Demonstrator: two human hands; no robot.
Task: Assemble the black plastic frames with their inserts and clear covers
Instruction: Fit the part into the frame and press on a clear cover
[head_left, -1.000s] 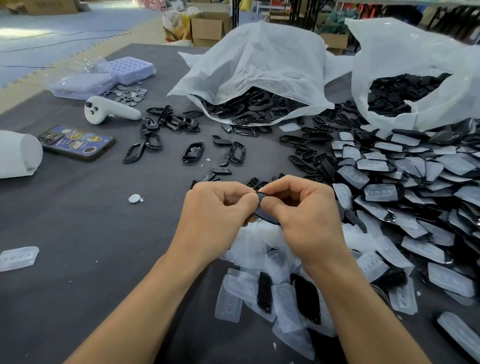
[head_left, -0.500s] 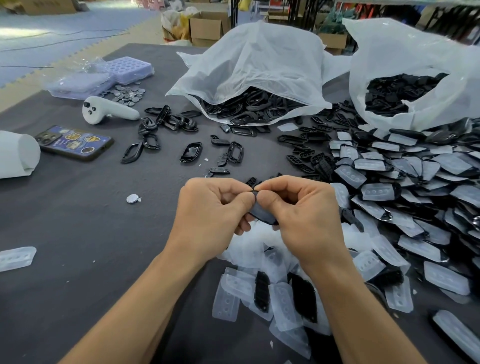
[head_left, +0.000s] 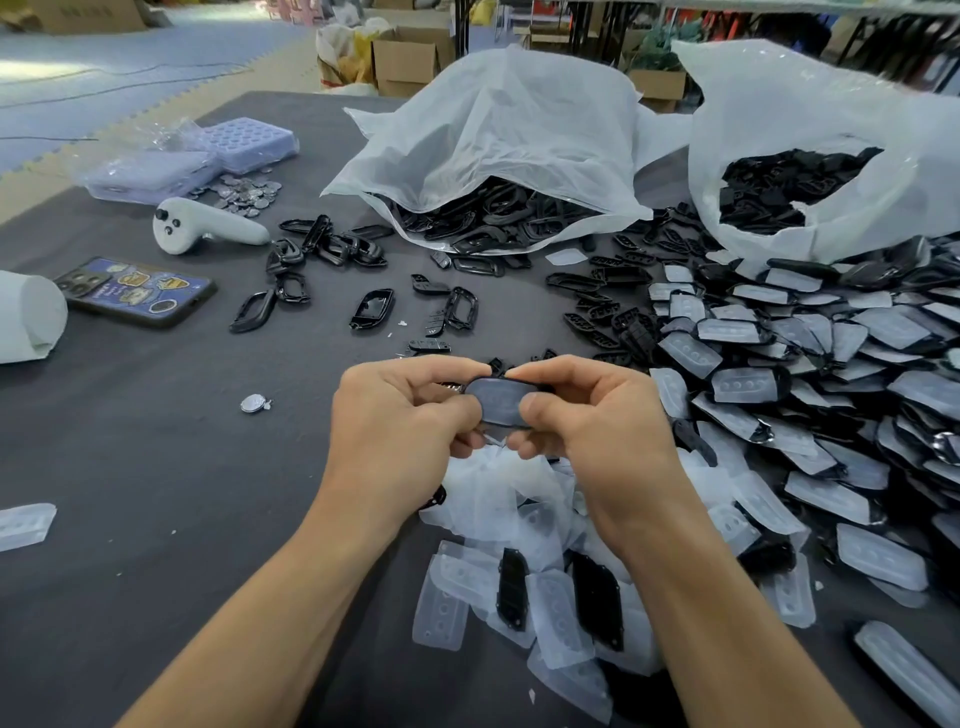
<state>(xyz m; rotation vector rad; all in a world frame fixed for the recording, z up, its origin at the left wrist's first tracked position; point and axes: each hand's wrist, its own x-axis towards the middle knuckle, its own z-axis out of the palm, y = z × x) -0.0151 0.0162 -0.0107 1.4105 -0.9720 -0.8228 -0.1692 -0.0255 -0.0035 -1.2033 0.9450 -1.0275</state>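
A black plastic frame (head_left: 497, 401) with a clear cover on its face is held above the table's middle, its covered face turned towards me. My left hand (head_left: 400, 415) pinches its left end and my right hand (head_left: 587, 415) pinches its right end, thumbs on the front. Below my hands lies a heap of loose clear covers (head_left: 519, 519) with two black inserts (head_left: 511, 587) among them. Loose black frames (head_left: 371, 307) are scattered on the grey table (head_left: 156, 467) beyond my hands.
Two white bags of black parts (head_left: 493, 156) (head_left: 810, 156) stand at the back. A big pile of covered frames (head_left: 810, 374) fills the right side. At the left lie a phone (head_left: 137, 291), a white controller (head_left: 202, 226), coin cells (head_left: 244, 189), purple trays (head_left: 244, 143) and a white roll (head_left: 28, 317).
The frame has been turned in my hands so that its covered face now points towards me. Both hands stayed at the same place above the covers.
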